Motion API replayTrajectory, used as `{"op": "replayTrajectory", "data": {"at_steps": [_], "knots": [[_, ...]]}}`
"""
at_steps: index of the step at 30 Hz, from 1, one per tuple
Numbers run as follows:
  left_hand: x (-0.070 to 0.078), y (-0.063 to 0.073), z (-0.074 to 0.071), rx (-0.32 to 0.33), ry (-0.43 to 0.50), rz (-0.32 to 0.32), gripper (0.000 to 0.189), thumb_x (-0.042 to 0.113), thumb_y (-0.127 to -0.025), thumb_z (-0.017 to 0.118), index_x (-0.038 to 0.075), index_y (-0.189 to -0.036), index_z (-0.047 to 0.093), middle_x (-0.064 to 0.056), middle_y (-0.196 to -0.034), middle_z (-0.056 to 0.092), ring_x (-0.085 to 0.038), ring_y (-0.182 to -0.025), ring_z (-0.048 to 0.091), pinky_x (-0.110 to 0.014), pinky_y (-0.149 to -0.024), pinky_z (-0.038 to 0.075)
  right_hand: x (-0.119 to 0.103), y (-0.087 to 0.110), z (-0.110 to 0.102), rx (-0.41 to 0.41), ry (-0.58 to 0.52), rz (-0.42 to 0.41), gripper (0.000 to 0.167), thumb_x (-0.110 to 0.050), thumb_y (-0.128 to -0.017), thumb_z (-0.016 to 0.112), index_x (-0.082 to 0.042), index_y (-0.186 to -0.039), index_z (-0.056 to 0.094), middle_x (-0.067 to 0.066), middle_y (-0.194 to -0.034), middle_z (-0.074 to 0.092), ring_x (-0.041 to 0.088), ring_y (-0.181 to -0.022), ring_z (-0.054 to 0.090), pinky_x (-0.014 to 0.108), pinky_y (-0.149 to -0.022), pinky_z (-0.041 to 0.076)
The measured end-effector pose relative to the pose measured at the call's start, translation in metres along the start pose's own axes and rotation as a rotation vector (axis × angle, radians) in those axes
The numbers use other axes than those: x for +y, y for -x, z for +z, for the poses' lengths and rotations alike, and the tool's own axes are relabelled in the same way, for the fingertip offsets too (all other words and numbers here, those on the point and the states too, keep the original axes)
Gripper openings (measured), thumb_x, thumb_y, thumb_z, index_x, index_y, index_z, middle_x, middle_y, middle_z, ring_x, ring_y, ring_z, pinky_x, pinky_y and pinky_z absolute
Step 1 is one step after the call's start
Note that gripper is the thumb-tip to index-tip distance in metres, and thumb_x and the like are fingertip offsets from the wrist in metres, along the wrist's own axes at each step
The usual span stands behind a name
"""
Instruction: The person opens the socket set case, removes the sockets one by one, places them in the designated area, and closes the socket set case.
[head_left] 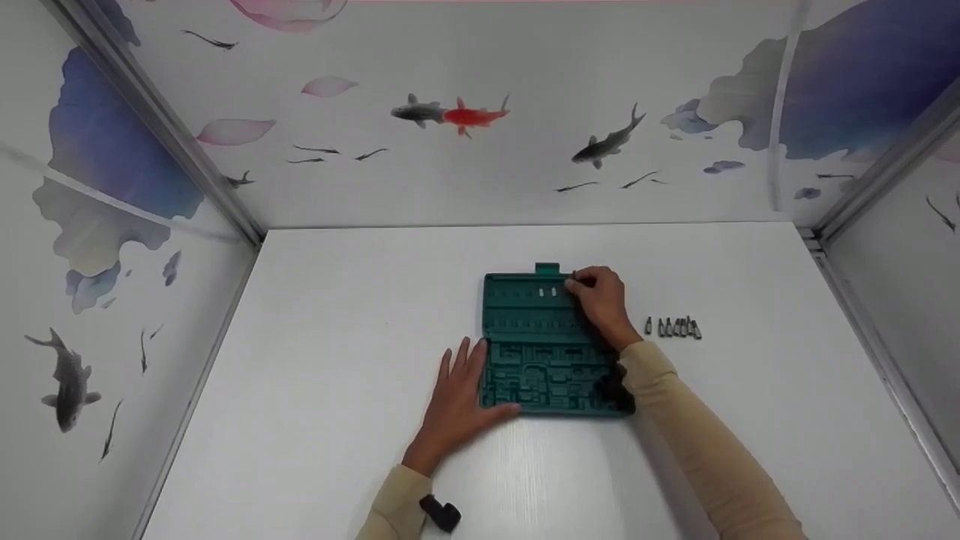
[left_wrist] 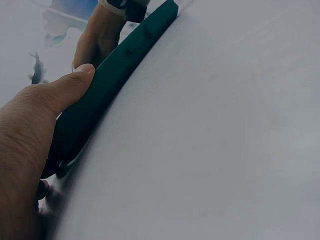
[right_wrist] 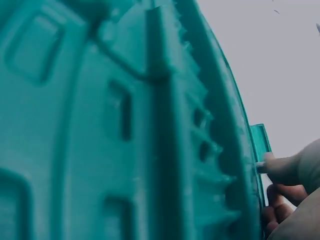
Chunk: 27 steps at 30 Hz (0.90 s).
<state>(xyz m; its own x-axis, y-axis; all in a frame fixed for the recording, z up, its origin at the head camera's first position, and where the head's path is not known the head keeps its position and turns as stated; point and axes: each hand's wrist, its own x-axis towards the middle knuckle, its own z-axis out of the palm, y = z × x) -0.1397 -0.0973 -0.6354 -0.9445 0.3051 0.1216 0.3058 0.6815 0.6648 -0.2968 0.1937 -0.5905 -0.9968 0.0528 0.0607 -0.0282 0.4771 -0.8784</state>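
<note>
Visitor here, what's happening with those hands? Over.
Left hand touching green case; right hand seems to pinch small bit; loose bits right of case; nothing visibly in the way.

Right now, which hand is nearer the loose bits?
Right: the right hand is just left of the loose bits; the left hand is farther left, across the case, at its near left corner.

A white worktop (head_left: 322, 322) is spreading beneath the right grip (head_left: 604, 304); beyond it, a pale wall (head_left: 525, 184) is displaying painted fish (head_left: 476, 116).
</note>
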Motion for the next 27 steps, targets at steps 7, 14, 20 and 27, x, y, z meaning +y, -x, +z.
{"op": "replayTrajectory", "data": {"at_steps": [7,14,20,27], "knots": [[0.001,0.002,-0.002,-0.005,0.015,-0.013,0.122,0.079,-0.09,0.074,0.014,-0.178,0.02,-0.015,-0.183,0.018,-0.034,-0.171,0.01,-0.059,-0.136,0.009,-0.001,0.002,-0.031,-0.022,-0.126,-0.003,0.028,-0.014,-0.11,0.071,0.005,-0.13,0.073,0.02,-0.133,0.071,0.027,-0.117,0.065,0.031,-0.097,0.053],[0.002,0.002,-0.002,-0.008,0.005,-0.014,0.121,0.079,-0.091,0.072,0.012,-0.177,0.021,-0.016,-0.183,0.019,-0.035,-0.171,0.01,-0.06,-0.136,0.008,0.006,0.018,-0.072,-0.003,-0.076,-0.013,0.033,-0.017,-0.109,0.072,0.004,-0.134,0.074,0.019,-0.135,0.073,0.023,-0.119,0.064,0.02,-0.092,0.052],[0.001,0.001,-0.002,-0.015,-0.007,-0.026,0.121,0.081,-0.091,0.071,0.012,-0.177,0.021,-0.015,-0.183,0.018,-0.035,-0.171,0.01,-0.059,-0.137,0.008,0.019,0.033,-0.105,0.023,-0.005,0.015,0.035,-0.02,-0.11,0.071,0.004,-0.135,0.074,0.019,-0.136,0.074,0.023,-0.12,0.063,0.016,-0.092,0.051],[0.002,0.001,-0.001,-0.015,0.0,-0.027,0.122,0.083,-0.09,0.07,0.013,-0.177,0.021,-0.014,-0.184,0.018,-0.033,-0.171,0.01,-0.059,-0.137,0.008,0.036,0.05,-0.141,0.034,0.076,0.041,0.039,-0.026,-0.111,0.07,0.003,-0.137,0.073,0.021,-0.136,0.073,0.013,-0.113,0.061,0.013,-0.083,0.051]]}}
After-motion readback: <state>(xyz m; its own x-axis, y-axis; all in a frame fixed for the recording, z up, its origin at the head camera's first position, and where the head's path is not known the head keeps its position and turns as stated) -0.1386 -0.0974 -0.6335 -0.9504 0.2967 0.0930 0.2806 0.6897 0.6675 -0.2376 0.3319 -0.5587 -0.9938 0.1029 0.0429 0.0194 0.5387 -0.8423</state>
